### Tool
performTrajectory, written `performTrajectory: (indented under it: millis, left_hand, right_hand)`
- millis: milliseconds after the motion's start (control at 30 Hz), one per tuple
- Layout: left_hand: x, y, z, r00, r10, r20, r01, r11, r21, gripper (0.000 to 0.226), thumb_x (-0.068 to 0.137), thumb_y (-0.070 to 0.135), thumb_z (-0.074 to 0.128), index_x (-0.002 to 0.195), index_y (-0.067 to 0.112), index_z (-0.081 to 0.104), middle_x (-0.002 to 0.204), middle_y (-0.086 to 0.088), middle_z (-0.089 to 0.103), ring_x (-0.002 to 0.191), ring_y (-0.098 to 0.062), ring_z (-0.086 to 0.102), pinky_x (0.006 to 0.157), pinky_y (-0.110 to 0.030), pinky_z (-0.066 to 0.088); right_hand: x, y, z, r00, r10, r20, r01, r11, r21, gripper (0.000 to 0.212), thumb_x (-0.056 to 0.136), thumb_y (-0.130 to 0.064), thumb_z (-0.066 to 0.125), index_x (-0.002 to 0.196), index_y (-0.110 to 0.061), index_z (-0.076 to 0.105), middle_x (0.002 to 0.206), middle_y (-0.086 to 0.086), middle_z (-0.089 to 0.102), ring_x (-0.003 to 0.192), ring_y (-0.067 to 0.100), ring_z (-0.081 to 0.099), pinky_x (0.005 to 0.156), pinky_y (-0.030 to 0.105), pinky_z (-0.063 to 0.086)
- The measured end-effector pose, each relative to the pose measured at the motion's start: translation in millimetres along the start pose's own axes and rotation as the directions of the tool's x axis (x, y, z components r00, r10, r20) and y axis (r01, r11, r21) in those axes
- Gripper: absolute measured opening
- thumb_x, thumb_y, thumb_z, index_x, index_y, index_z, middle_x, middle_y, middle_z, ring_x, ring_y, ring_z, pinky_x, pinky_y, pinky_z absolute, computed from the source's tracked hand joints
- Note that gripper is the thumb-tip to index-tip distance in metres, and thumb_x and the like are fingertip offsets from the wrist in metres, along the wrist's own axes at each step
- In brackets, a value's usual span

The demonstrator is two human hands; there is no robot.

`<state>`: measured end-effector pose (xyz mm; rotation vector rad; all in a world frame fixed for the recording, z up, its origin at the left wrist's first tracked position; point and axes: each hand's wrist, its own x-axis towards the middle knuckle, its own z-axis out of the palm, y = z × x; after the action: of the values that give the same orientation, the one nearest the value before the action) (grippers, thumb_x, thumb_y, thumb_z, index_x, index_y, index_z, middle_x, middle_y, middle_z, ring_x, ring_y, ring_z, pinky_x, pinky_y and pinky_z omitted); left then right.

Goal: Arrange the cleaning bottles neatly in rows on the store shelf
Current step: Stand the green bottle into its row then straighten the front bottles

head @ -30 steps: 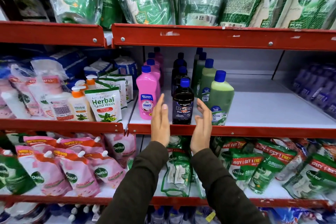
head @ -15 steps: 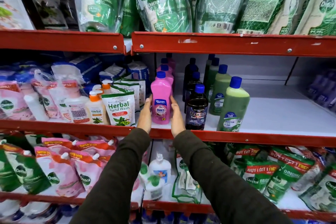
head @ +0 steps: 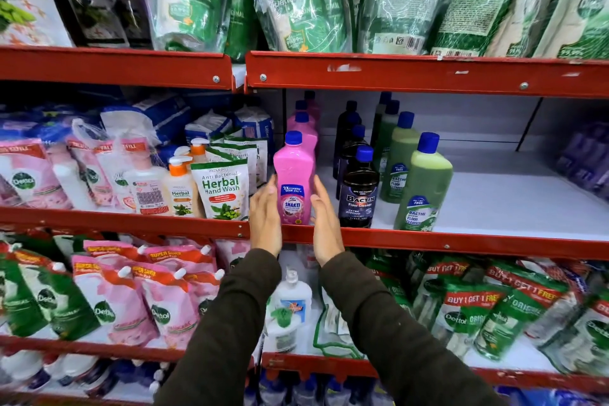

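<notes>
My left hand (head: 265,216) and right hand (head: 324,221) are flat and open, palms facing in on either side of the front pink bottle (head: 294,179); whether they touch it I can't tell. Bottle upright at the front edge of the middle shelf (head: 461,242), heading the pink row. Dark bottle (head: 358,189) just beside it, then green bottle (head: 422,184), each fronting its own row.
</notes>
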<state>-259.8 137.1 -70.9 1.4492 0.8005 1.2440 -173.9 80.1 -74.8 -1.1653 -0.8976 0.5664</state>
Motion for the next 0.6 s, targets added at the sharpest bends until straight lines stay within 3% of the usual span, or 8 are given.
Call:
performTrajectory:
  millis: [67,133,233,300,400,467,533,600]
  left_hand:
    - [-10,-1,4,0.987,0.1,-0.129,-0.096,0.995,0.034,0.047,0.1,0.052,0.032,0.143,0.036,0.042,0.145,0.01,0.038,0.136,-0.005,0.038,0.108,-0.025,0.044]
    - [-21,-4,11,0.954,0.219,-0.207,-0.226,0.974,-0.012,0.04,0.099,0.044,0.037,0.136,0.033,0.048,0.138,0.003,0.05,0.127,-0.005,0.05,0.103,-0.029,0.048]
    - [-36,0,33,0.951,0.288,-0.11,-0.294,0.955,-0.041,0.036,0.1,0.029,0.039,0.133,0.029,0.052,0.127,0.016,0.058,0.117,0.009,0.054,0.098,-0.013,0.044]
    - [-40,-1,51,0.973,0.224,0.063,-0.221,0.974,-0.048,0.042,0.099,0.036,0.04,0.14,0.032,0.048,0.138,0.011,0.056,0.129,0.002,0.05,0.109,-0.023,0.041]
    - [-44,0,74,0.962,0.015,0.274,-0.031,0.998,0.054,0.057,0.099,0.052,0.035,0.153,0.034,0.025,0.164,0.006,0.026,0.152,-0.01,0.021,0.126,-0.037,0.017]
    - [-46,4,84,0.944,-0.071,0.323,0.043,0.995,0.092,0.058,0.102,0.047,0.033,0.156,0.03,0.016,0.167,0.007,0.015,0.153,-0.008,0.012,0.124,-0.029,0.008]
    - [-48,6,92,0.944,-0.066,0.324,0.041,0.996,0.082,0.055,0.104,0.04,0.033,0.155,0.025,0.018,0.166,0.006,0.017,0.149,-0.002,0.013,0.118,-0.02,0.008]
    - [-48,3,97,0.948,-0.061,0.314,0.042,0.997,0.067,0.054,0.104,0.038,0.033,0.155,0.024,0.019,0.165,0.006,0.019,0.148,0.001,0.013,0.12,-0.02,0.008]
  right_hand:
    - [-12,-3,-7,0.974,-0.13,-0.185,0.121,0.991,-0.058,0.041,0.098,-0.037,0.037,0.135,-0.031,0.054,0.137,-0.011,0.056,0.128,0.003,0.052,0.111,0.036,0.044]
    - [-22,-4,-21,0.881,-0.273,-0.386,0.254,0.962,-0.1,0.035,0.099,-0.033,0.036,0.123,-0.027,0.062,0.125,-0.01,0.063,0.12,0.008,0.058,0.104,0.038,0.047]
    - [-18,-2,-49,0.813,-0.266,-0.518,0.271,0.96,-0.068,0.036,0.1,-0.029,0.037,0.127,-0.02,0.06,0.125,-0.014,0.059,0.124,0.01,0.054,0.107,0.033,0.042]
    - [-9,3,-67,0.848,-0.146,-0.51,0.161,0.987,-0.014,0.042,0.099,-0.036,0.037,0.136,-0.023,0.054,0.138,-0.011,0.053,0.137,0.011,0.044,0.117,0.034,0.033]
    - [2,10,-85,0.908,0.01,-0.418,0.014,0.998,0.055,0.054,0.094,-0.046,0.036,0.144,-0.026,0.046,0.153,-0.004,0.045,0.143,0.011,0.038,0.123,0.039,0.026]
    - [4,10,-89,0.94,0.044,-0.337,-0.013,0.996,0.092,0.05,0.092,-0.047,0.037,0.138,-0.033,0.05,0.146,-0.004,0.053,0.137,0.009,0.047,0.119,0.036,0.033]
    - [3,10,-92,0.952,0.047,-0.301,-0.019,0.995,0.098,0.046,0.093,-0.044,0.038,0.135,-0.034,0.054,0.143,-0.003,0.057,0.136,0.01,0.049,0.117,0.034,0.035]
    - [2,10,-94,0.957,0.063,-0.283,-0.033,0.994,0.109,0.049,0.092,-0.045,0.04,0.138,-0.031,0.053,0.146,-0.003,0.054,0.138,0.01,0.047,0.12,0.036,0.032]
